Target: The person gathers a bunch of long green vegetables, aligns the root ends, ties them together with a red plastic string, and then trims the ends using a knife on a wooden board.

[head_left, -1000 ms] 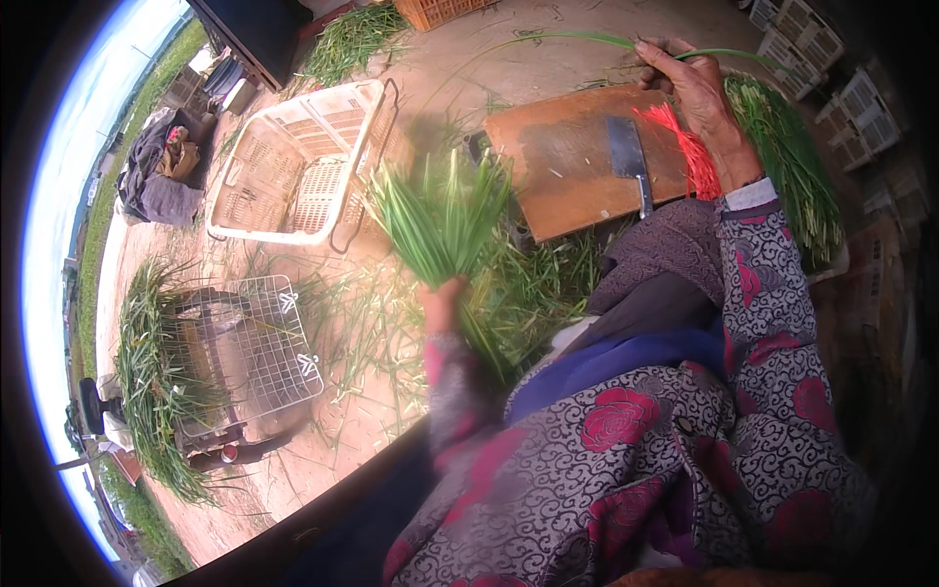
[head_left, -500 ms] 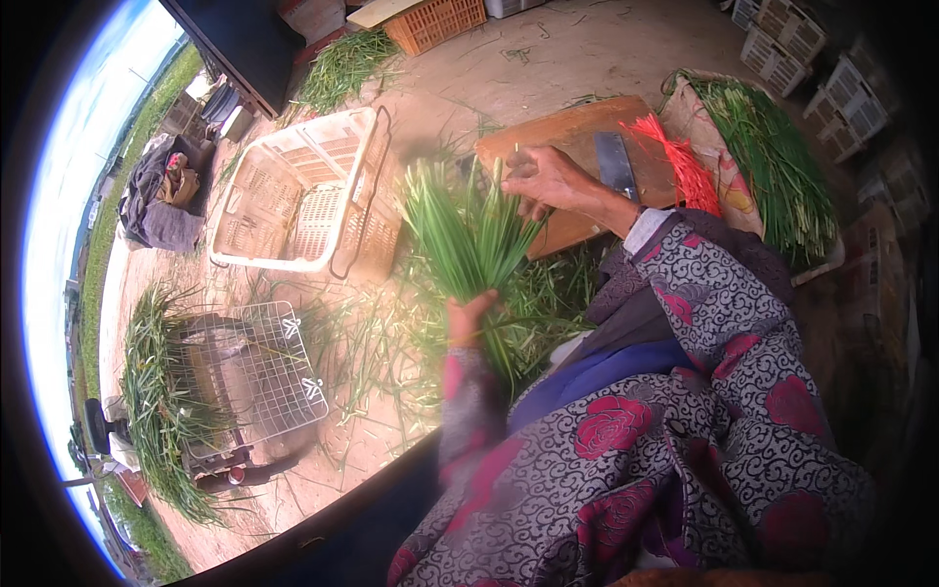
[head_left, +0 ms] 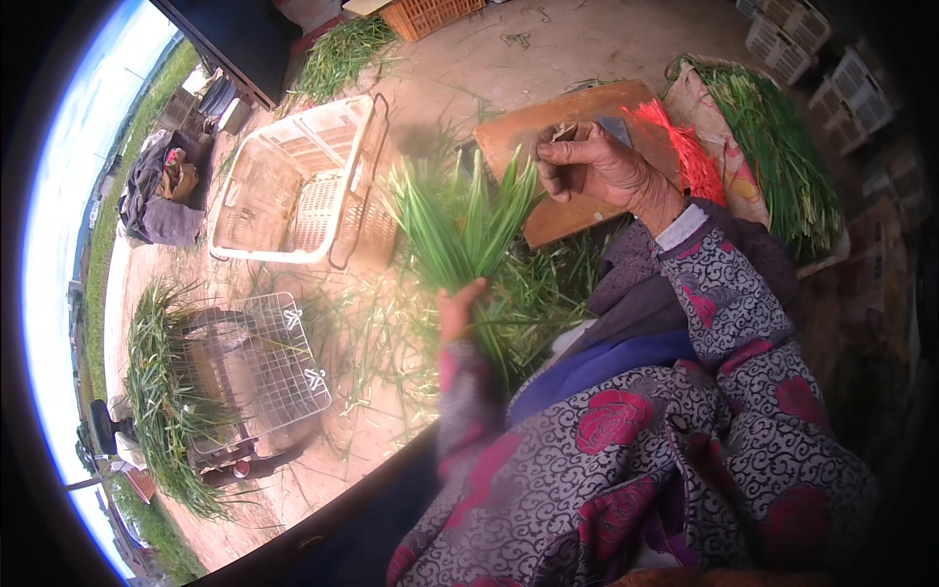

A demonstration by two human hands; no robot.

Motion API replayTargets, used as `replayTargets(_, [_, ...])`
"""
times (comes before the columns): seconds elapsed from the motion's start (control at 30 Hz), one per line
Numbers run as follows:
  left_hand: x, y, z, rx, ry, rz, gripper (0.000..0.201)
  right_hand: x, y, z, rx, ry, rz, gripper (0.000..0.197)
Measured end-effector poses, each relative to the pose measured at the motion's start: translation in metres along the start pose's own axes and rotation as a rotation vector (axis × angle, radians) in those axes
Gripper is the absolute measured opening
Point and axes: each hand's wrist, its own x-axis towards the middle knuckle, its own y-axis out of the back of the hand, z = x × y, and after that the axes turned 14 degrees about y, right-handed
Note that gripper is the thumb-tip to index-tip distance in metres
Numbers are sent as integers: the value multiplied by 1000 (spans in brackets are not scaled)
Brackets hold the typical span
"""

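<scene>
My left hand [head_left: 460, 307] is closed around a fanned bunch of garlic chives [head_left: 452, 230], long flat green leaves spreading upward above my fist. To the right and a little higher, my right hand [head_left: 608, 168] is raised, its thumb and forefinger pinched together. A small brownish scrap seems to sit at those fingertips, too small to name. Behind this hand lies a brown wooden board [head_left: 528, 132] with a knife [head_left: 616, 129] on it, mostly covered by the hand. Red plastic strips [head_left: 685, 147] lie at the board's right edge.
A white plastic crate [head_left: 337, 210] stands left of the bunch. Loose leaves [head_left: 362, 333] litter the ground. A wire rack [head_left: 279, 362] with greens [head_left: 166, 391] sits lower left. More chives [head_left: 773, 147] lie on cloth at right. An orange crate [head_left: 430, 15] is at the back.
My right hand has moved right, away from the leaf tips, and now covers most of the knife. My left hand and the bunch have shifted slightly left and up.
</scene>
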Motion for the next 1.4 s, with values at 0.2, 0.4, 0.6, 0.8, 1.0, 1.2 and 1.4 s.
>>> replayTargets(0.2, [-4, -6, 1, 20, -11, -23, 21, 12, -6, -33, -3, 540, 74, 14])
replayTargets(0.4, [0, 8, -6, 85, -9, 22, 22, -9, -11, -57, -45, 145, -170, 20])
replayTargets(0.6, [-2, -3, -4, 107, -36, -69, 25, 11, 15, 65, -729, -125, 113, 25])
replayTargets(0.8, [-16, -10, 6, 109, 2, -58, 27, 4, 30, 83, -513, -166, 53, 18])
replayTargets(1.0, [-3, 8, -4, 83, -28, 49, 25, -15, 45, 36, 154, -47, 155, 18])
replayTargets(1.2, [4, 17, -6, 77, 9, 98, 11, -36, 11, -11, 5, -152, -221, 23])
replayTargets(1.4, [-1, 14, -2, 221, -64, 77, 13, -17, 0, 55, -1362, 235, -436, 34])
